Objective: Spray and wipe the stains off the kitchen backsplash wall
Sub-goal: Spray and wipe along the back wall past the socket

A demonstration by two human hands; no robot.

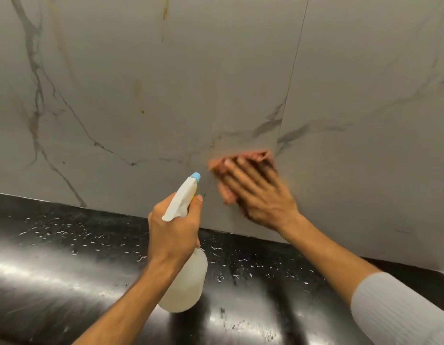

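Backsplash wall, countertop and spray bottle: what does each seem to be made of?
Backsplash wall: looks like marble-patterned tile or stone, satin finish, with grey veins and a thin seam. Countertop: probably polished black stone, given white flecks and bright glare. Spray bottle: translucent whitish plastic, apparently.

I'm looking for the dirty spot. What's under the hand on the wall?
Under the right hand lies a pinkish cloth, pressed flat on the backsplash wall. The wall beneath the cloth is covered, so any stain there is hidden.
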